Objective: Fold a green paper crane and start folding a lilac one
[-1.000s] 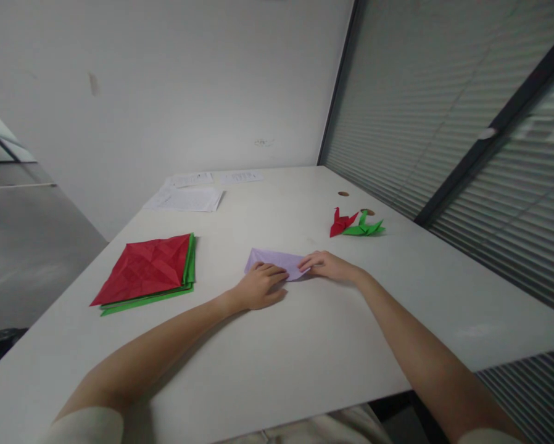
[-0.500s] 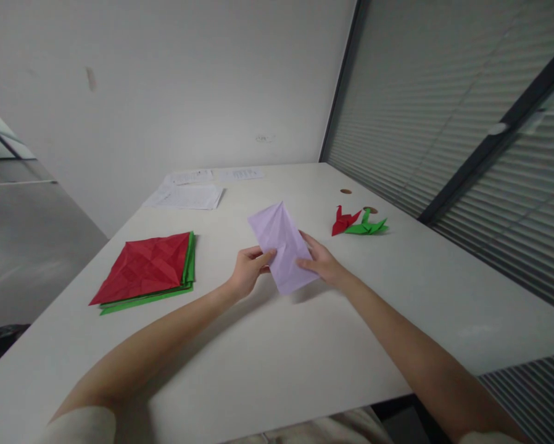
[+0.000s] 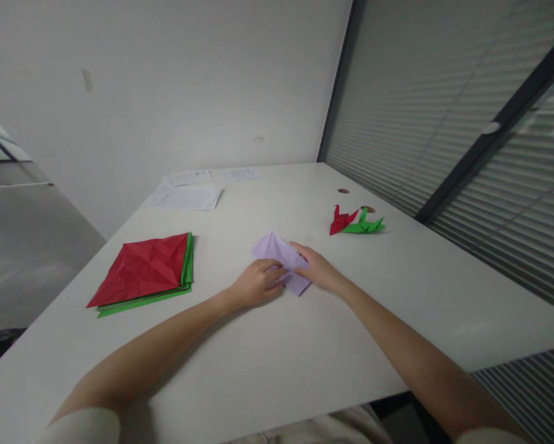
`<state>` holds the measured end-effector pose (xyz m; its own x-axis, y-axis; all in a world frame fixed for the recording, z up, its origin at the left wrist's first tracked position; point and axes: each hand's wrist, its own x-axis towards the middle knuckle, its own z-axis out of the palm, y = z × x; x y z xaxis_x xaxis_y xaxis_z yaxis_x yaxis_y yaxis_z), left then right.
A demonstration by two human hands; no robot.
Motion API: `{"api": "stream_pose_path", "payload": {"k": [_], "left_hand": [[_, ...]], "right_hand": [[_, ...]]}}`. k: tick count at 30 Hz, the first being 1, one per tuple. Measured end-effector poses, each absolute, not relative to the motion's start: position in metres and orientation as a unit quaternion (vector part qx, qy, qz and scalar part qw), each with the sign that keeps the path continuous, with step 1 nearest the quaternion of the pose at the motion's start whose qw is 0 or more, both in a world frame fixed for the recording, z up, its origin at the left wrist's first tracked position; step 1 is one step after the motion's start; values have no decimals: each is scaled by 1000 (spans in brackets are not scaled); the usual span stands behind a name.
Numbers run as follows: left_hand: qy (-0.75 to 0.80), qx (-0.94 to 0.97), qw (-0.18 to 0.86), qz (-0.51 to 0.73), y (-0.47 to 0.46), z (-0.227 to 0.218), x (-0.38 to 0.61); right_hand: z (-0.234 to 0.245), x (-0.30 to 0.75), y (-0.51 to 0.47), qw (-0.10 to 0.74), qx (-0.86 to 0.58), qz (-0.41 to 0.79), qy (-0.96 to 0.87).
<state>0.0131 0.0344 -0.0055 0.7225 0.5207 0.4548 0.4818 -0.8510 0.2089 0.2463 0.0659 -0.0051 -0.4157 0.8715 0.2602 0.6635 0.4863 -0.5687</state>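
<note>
A folded lilac paper [image 3: 277,251] lies on the white table [image 3: 305,345] in front of me. My left hand [image 3: 257,285] rests on its near left part, fingers curled and pressing on the sheet. My right hand [image 3: 318,269] lies flat on its right part, fingers stretched along the paper. The paper's far end rises into a small point.
A stack of red and green paper squares [image 3: 144,270] lies to the left. A folded red and green paper flower [image 3: 355,223] sits to the right, near two small holes in the table. White printed sheets [image 3: 187,196] lie at the far edge. Window blinds run along the right.
The lilac paper was flat on the table, was lifted and turned upright half a second ago, and now lies on the table again with both hands pressing on it.
</note>
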Motion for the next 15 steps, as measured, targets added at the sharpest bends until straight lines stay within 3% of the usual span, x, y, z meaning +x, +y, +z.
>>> {"api": "stream_pose_path", "payload": {"k": [3, 8, 15], "left_hand": [[276, 937, 28, 211, 31, -10, 16], [299, 930, 33, 212, 30, -14, 14], [325, 920, 23, 218, 29, -12, 14]], "right_hand": [[4, 249, 63, 233, -484, 121, -835], [17, 258, 56, 92, -377, 207, -898], [19, 257, 55, 101, -375, 195, -901]]}}
